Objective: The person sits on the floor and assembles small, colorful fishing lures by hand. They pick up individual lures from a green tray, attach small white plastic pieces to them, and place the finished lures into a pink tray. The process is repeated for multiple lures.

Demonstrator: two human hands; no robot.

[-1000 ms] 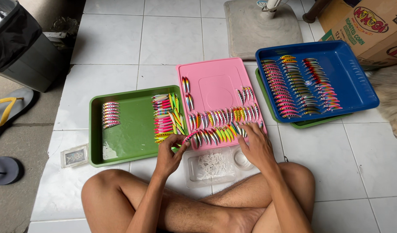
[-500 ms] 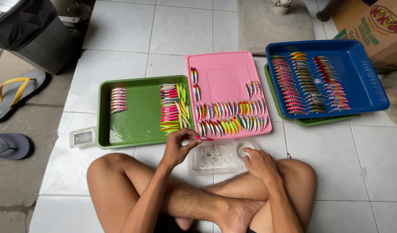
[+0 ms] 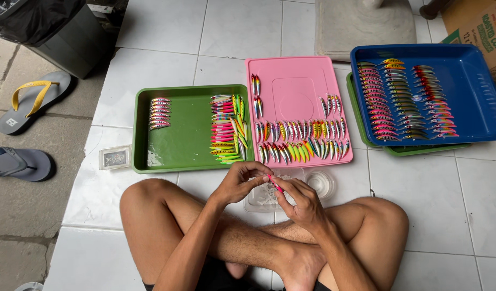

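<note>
I sit cross-legged on white floor tiles. My left hand [image 3: 238, 185] and my right hand [image 3: 302, 202] meet in front of my knees and both pinch a small pink fishing lure [image 3: 275, 184]. Under them lies a clear plastic box [image 3: 261, 199] of small white parts. Just beyond stands a pink tray [image 3: 296, 70] with rows of colourful lures [image 3: 302, 141]. A green tray [image 3: 188, 134] to its left holds two more groups of lures.
A blue tray [image 3: 474, 97] of lures sits on another green tray at the right, with a cardboard box [image 3: 477, 21] behind. A small round clear lid [image 3: 320, 183], a small clear packet [image 3: 114, 158], two sandals [image 3: 32, 102] and a black bin [image 3: 48, 27] lie around.
Both hands have drawn back from the pink tray's front row toward my lap. They now hold one pink lure together over the clear box.
</note>
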